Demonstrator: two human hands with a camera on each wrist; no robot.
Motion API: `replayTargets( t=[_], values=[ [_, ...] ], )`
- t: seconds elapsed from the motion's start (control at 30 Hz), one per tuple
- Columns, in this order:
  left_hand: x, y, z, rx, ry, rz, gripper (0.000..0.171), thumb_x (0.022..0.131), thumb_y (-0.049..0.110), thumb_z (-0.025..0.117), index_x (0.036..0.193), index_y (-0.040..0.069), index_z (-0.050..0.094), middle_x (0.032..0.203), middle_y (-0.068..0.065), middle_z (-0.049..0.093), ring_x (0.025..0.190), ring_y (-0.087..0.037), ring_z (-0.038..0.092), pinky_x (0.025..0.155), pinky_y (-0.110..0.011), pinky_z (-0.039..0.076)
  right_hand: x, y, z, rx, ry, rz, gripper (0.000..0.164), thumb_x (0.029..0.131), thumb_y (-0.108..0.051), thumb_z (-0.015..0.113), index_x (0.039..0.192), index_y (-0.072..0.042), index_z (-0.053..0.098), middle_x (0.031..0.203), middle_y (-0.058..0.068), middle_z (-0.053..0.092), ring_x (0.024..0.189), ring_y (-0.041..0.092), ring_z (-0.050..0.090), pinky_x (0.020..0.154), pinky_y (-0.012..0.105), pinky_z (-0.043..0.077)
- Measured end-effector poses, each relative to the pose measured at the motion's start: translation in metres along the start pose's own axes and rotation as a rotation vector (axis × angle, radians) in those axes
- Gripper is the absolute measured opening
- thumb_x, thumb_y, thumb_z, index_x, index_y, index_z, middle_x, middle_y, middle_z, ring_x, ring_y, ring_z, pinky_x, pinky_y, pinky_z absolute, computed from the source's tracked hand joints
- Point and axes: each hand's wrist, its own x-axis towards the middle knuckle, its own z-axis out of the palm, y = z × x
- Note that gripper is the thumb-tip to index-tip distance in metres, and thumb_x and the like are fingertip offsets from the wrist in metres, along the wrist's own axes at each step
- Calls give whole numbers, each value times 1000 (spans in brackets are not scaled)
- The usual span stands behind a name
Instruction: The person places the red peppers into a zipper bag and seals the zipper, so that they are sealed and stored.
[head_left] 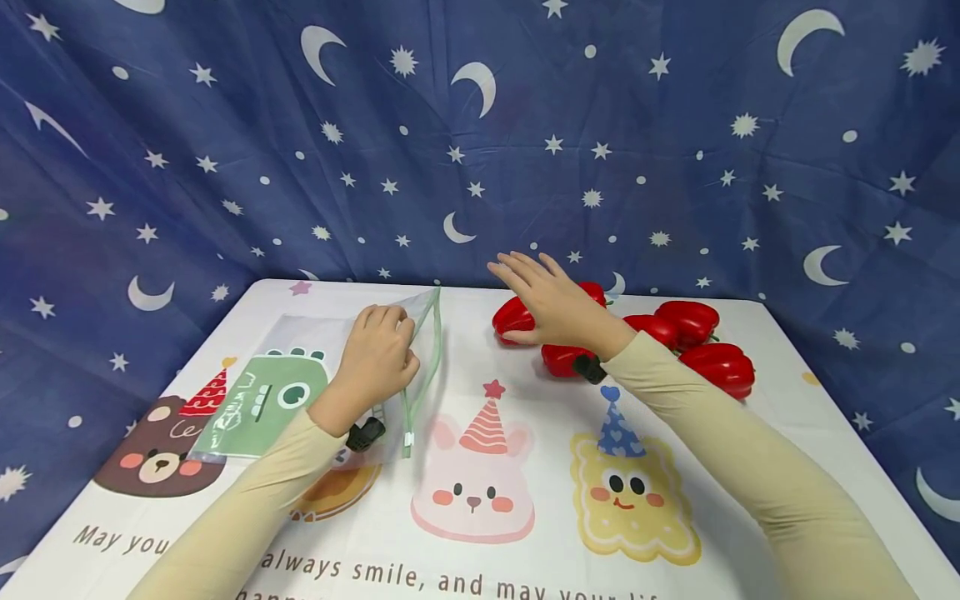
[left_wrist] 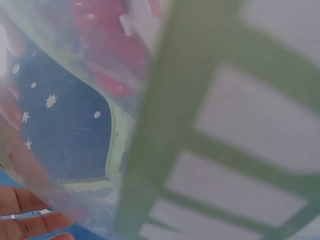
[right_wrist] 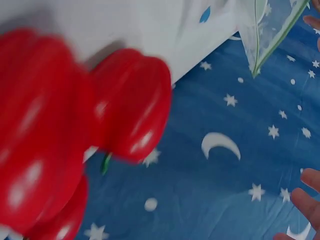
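Observation:
In the head view, my left hand (head_left: 375, 354) grips the upper part of a clear zip bag (head_left: 431, 362) with a green edge and slider. A green one-eyed monster (head_left: 288, 400) is printed on it, and its mouth gapes toward the right. The left wrist view looks through the bag's film (left_wrist: 120, 150), with fingers (left_wrist: 30, 225) at lower left. My right hand (head_left: 551, 300) hovers with spread fingers over red bell peppers (head_left: 512, 322), holding nothing. Its fingertips (right_wrist: 307, 205) show at the right edge of the right wrist view, apart from the nearby bell peppers (right_wrist: 132, 102).
More red bell peppers (head_left: 717, 369) lie at the right, partly behind the right forearm. A white tablecloth (head_left: 555, 500) with cartoon prints covers the table. Behind its far edge hangs a blue curtain (head_left: 540, 217) with stars and moons. Each wrist carries a small black camera (head_left: 366, 434).

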Motion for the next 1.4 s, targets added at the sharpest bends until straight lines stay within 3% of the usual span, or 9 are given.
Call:
replayTargets(
  t=[0.33,0.63,0.9,1.1,1.4],
  values=[
    [-1,0,0,-1,-15,5,11,71,8,53,78,1,58,96,-16,60,94,-32,55,96,-45,40,-55,30,-1,-2,-84,70,96,70,-45,76,145,-8,30,149,15,35,140,35,25,112,61,19],
    [-2,0,2,-8,-14,6,13,72,8,54,80,0,59,98,-16,60,95,-32,56,97,-47,39,-93,50,25,12,-159,130,93,68,-43,78,141,-5,37,145,15,42,139,37,27,110,65,17],
    [-3,1,2,-17,-6,12,6,71,8,54,74,2,56,98,-17,61,96,-33,56,96,-46,40,-102,57,42,79,-174,160,93,67,-40,80,141,-5,36,144,15,42,141,37,21,112,63,12],
    [-4,1,3,-18,-10,3,3,71,7,54,71,4,54,99,-17,61,96,-32,55,97,-45,39,-100,58,50,88,-193,148,94,67,-36,80,142,-3,33,143,16,42,141,37,19,111,63,14],
    [-4,0,4,-17,-12,-1,11,71,7,55,78,0,58,98,-17,61,96,-32,56,96,-45,40,-100,57,50,105,-192,164,91,67,-33,81,141,-4,36,140,16,45,137,35,26,110,61,18]
  ],
)
